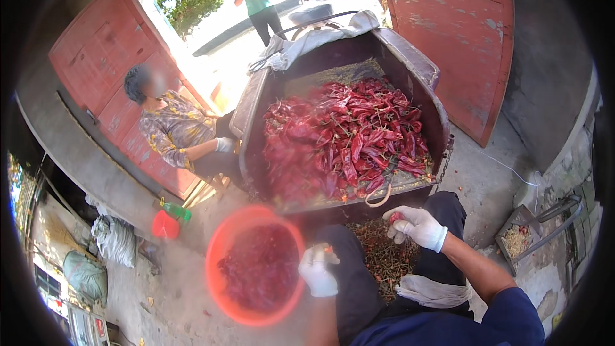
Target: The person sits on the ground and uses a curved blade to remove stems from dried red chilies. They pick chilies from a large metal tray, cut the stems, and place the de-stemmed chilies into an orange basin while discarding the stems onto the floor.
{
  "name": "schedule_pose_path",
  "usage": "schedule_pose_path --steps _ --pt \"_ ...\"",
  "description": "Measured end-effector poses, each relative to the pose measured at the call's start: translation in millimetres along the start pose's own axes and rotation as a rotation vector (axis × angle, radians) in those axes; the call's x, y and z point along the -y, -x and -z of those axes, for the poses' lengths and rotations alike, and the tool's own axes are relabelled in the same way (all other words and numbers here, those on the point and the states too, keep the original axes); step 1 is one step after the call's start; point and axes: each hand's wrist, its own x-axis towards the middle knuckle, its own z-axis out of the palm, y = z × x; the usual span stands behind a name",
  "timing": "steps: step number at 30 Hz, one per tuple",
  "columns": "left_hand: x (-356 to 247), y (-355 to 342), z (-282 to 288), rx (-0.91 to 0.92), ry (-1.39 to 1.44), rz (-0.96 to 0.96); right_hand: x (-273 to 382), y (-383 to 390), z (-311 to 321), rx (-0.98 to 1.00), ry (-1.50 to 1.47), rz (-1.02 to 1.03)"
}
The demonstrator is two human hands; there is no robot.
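At lower centre right, the right hand (419,227), in a white knit glove, closes its fingers on a red pepper (396,218), whose tip pokes out past thumb and forefinger. At lower centre, the gloved left hand (318,269) has its fingers curled, a small orange-red bit (328,250) showing at the tips; blur there leaves me unable to tell whether it is pinched. Between the hands is open air above a brittle, tangled bed of stems (379,253). Just left of the left hand, a round orange-red plastic basin (213,263) holds dark red peppers (259,266) below its smooth rim. Beyond the knees, upper centre, a metal cart bed (441,112) carries a heap of glossy, wrinkled peppers (359,134), bounded by straight side walls. A seated co-worker (182,125) sits along its left side, before a flaking red door (106,70) at upper left.
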Motion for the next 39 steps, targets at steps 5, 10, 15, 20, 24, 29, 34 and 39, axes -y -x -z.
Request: schedule_pose_path --steps 5,10,15,20,24,29,34,39 --pt "21.4 12.0 -6.3 0.021 -0.244 -0.094 5.2 -11.4 42.1 -0.285 0.629 0.388" --pt "32.5 9.3 -1.8 0.043 -0.375 -0.184 0.0 -16.4 65.4 -0.394 0.515 0.181" --pt "10.1 10.2 -4.6 -0.001 -0.458 -0.256 10.7 -27.2 69.7 -0.448 0.064 0.047" --pt "38.3 11.2 -3.5 0.033 -0.549 -0.220 -1.0 -33.0 82.3 -0.476 0.128 -0.019" --pt "40.9 0.4 7.6 0.068 -0.590 -0.310 0.2 -45.4 75.5 -0.449 0.194 0.026" --pt "10.0 -27.1 -13.1 0.224 -0.820 -0.331 18.8 -50.3 67.7 -0.371 0.035 -0.076" --pt "11.9 -87.6 -48.9 0.272 -0.793 -0.309 -16.2 -72.2 73.9 -0.241 -0.438 -0.089" --pt "13.4 -149.1 -115.0 0.241 -0.879 -0.351 -20.3 -73.3 73.4 -0.229 -0.463 -0.112"
